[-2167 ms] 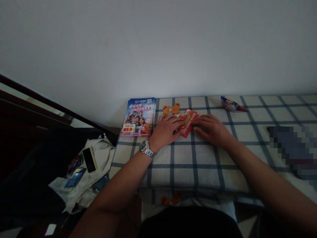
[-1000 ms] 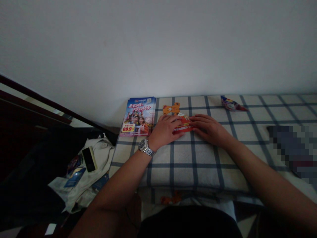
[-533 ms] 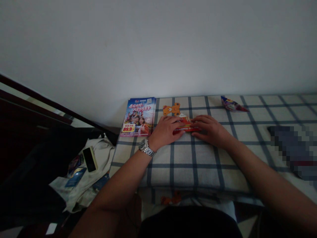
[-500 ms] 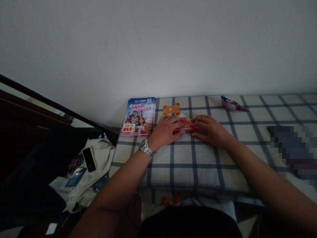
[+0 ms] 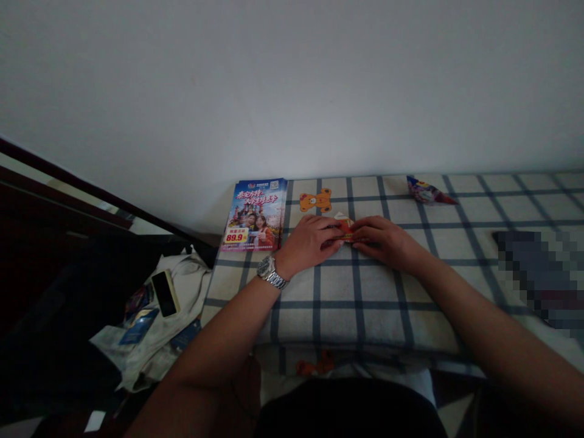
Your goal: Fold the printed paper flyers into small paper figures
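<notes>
Between my two hands, on the checked tablecloth, lies a partly folded red paper flyer with a white corner pointing away from me. My left hand, with a metal watch on its wrist, pinches the paper's left side. The fingers of my right hand are closed on its right side. Much of the paper is hidden under my fingers. A stack of blue and pink flyers rests to the left of my left hand.
A folded paper piece stands near the wall at the back right. At the right edge lies a dark, pixelated object. Left of the table, a phone lies on a pale cloth bag. A white wall rises behind.
The red paper's near edge has been folded or rolled up, so its printed strip no longer shows. My fingers have closed in on it and my hands are slightly closer together.
</notes>
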